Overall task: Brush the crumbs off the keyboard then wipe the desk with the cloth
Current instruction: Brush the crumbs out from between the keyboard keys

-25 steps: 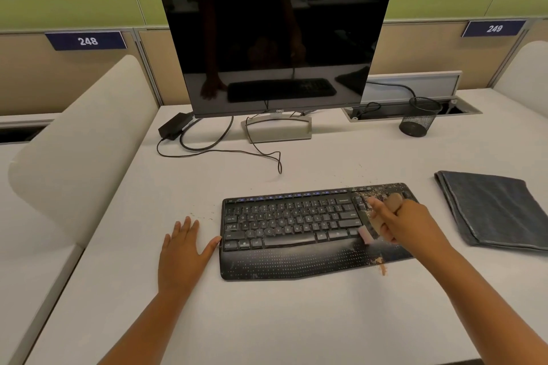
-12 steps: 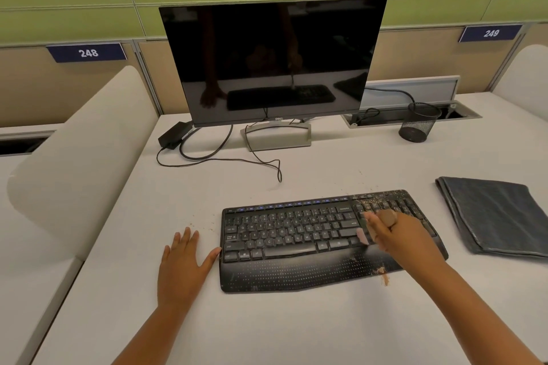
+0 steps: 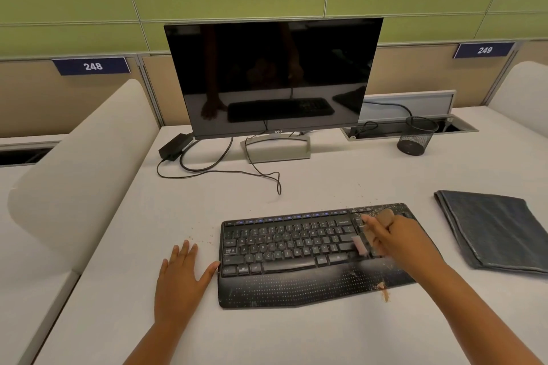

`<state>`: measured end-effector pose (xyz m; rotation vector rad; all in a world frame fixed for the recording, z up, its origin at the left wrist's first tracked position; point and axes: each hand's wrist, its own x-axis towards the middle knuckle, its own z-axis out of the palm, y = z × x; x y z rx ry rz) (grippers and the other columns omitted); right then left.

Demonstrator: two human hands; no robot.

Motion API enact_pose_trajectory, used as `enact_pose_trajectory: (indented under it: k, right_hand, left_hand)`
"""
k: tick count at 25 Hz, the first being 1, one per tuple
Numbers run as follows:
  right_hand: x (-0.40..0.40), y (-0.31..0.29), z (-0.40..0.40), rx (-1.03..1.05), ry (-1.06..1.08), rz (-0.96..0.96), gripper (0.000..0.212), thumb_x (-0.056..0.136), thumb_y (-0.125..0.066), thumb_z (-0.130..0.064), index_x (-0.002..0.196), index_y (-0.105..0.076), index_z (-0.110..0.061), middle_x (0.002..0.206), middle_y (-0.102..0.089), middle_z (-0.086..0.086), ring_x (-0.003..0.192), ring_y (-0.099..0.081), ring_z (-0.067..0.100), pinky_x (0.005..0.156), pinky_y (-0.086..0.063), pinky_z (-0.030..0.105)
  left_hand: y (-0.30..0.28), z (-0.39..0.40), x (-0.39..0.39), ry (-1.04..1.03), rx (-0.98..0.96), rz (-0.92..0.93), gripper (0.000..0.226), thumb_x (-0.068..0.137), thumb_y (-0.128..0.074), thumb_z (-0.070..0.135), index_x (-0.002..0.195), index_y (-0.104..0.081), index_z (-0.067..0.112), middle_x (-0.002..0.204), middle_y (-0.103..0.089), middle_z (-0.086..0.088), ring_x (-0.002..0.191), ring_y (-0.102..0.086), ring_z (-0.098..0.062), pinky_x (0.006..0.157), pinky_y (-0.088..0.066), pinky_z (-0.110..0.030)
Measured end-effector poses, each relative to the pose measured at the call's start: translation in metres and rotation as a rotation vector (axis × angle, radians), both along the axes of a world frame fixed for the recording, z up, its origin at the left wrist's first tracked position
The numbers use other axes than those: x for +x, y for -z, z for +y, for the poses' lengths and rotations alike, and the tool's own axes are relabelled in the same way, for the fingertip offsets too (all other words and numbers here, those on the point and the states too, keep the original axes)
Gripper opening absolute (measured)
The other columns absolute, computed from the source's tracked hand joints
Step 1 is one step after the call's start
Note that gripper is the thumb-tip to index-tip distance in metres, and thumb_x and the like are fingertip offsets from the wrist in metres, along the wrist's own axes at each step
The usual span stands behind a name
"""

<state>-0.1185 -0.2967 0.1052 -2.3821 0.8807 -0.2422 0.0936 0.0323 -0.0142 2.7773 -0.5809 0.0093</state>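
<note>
Wooden-handled brush [image 3: 374, 231] sits in the curled fingers of the right hand [image 3: 397, 238], its pale bristles on the right-hand keys of the black keyboard [image 3: 296, 252]. Crumbs [image 3: 382, 290] speckle that end. Left hand [image 3: 181, 278] lies flat, thumb touching the keyboard's left edge. Grey folded cloth [image 3: 492, 231] lies right of the keyboard.

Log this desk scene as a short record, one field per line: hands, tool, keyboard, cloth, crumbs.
left hand: flat on the desk, thumb against the keyboard's left edge
right hand: grips a brush
brush: wooden handle, bristles on the right-side keys, blurred
keyboard: black, crumbs on its right part
cloth: dark, folded, right of the keyboard, untouched
crumbs: small pile at the palm rest's front right edge
</note>
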Motion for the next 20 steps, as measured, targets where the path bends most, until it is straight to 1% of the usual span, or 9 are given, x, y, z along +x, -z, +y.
enact_pose_trajectory:
  k: [2,3,5,8,12,14,16,18,20]
  right_hand:
    - [0.003,-0.001,0.004,-0.069,-0.085,0.009,0.039,0.098,-0.037,-0.042,0.063,-0.047,-0.028,0.060,-0.056,-0.008,0.060,-0.056,0.013,0.056,-0.040,0.025]
    - [0.005,0.002,0.006,-0.090,-0.107,0.038,0.038,0.098,-0.035,-0.042,0.063,-0.045,-0.030,0.062,-0.054,-0.009,0.062,-0.055,0.014,0.057,-0.039,0.024]
    - [0.006,0.006,0.005,-0.102,-0.057,0.087,0.045,0.097,-0.032,-0.048,0.065,-0.051,-0.021,0.062,-0.057,-0.002,0.063,-0.058,0.017,0.061,-0.044,0.029]
    - [0.007,0.003,0.000,-0.083,0.056,0.048,0.059,0.092,-0.031,-0.059,0.073,-0.063,-0.013,0.063,-0.067,0.004,0.061,-0.064,0.019,0.066,-0.054,0.036]
    - [0.020,-0.006,-0.006,-0.083,0.023,-0.027,0.073,0.086,-0.019,-0.071,0.089,-0.062,-0.012,0.075,-0.066,0.003,0.069,-0.062,0.018,0.064,-0.047,0.030]
    - [0.032,-0.006,-0.011,-0.014,0.031,-0.056,0.064,0.092,-0.023,-0.061,0.098,-0.061,-0.011,0.081,-0.067,0.006,0.074,-0.062,0.021,0.069,-0.050,0.032]
    - [0.041,-0.003,-0.012,0.010,0.015,-0.013,0.053,0.098,-0.027,-0.049,0.103,-0.061,-0.009,0.086,-0.067,0.008,0.081,-0.063,0.024,0.076,-0.051,0.036]
    - [0.043,-0.002,-0.014,0.002,0.011,0.019,0.051,0.098,-0.027,-0.048,0.101,-0.062,-0.011,0.087,-0.068,0.006,0.082,-0.064,0.024,0.077,-0.049,0.034]
    - [0.039,-0.005,-0.016,-0.010,0.024,0.011,0.051,0.098,-0.028,-0.048,0.091,-0.065,-0.014,0.080,-0.070,0.003,0.077,-0.065,0.020,0.079,-0.050,0.036]
  left_hand:
    - [0.000,0.000,0.000,-0.001,-0.005,0.000,0.123,0.055,0.016,0.089,0.144,-0.030,0.016,0.153,-0.021,-0.001,0.142,-0.012,-0.018,0.115,-0.008,-0.035]
    - [0.000,0.000,0.000,-0.001,-0.007,0.002,0.123,0.055,0.015,0.089,0.144,-0.029,0.016,0.153,-0.021,-0.001,0.142,-0.012,-0.018,0.115,-0.007,-0.035]
    - [0.001,0.000,0.000,0.000,-0.009,0.005,0.123,0.056,0.014,0.089,0.144,-0.029,0.016,0.153,-0.021,-0.001,0.142,-0.012,-0.017,0.115,-0.007,-0.035]
    - [-0.001,0.000,-0.001,-0.001,-0.012,0.003,0.117,0.059,0.007,0.088,0.144,-0.029,0.016,0.153,-0.020,-0.001,0.143,-0.011,-0.017,0.115,-0.006,-0.034]
    - [-0.001,-0.001,-0.001,-0.005,0.005,-0.006,0.106,0.064,-0.002,0.081,0.144,-0.030,0.016,0.153,-0.021,0.000,0.142,-0.012,-0.016,0.115,-0.007,-0.034]
    - [0.000,0.000,0.000,-0.008,0.002,-0.010,0.105,0.065,-0.004,0.080,0.143,-0.031,0.016,0.153,-0.022,0.000,0.142,-0.013,-0.017,0.115,-0.008,-0.035]
    - [0.001,0.000,0.001,0.000,0.001,-0.009,0.105,0.065,-0.003,0.081,0.143,-0.030,0.016,0.153,-0.022,0.000,0.142,-0.012,-0.017,0.115,-0.008,-0.035]
    - [-0.001,-0.001,-0.001,0.003,0.001,-0.013,0.105,0.065,-0.003,0.081,0.144,-0.029,0.016,0.153,-0.021,-0.001,0.143,-0.011,-0.017,0.115,-0.007,-0.035]
    - [-0.002,-0.001,-0.001,-0.001,-0.007,-0.018,0.106,0.065,-0.003,0.080,0.144,-0.029,0.015,0.153,-0.021,-0.001,0.143,-0.011,-0.017,0.115,-0.007,-0.034]
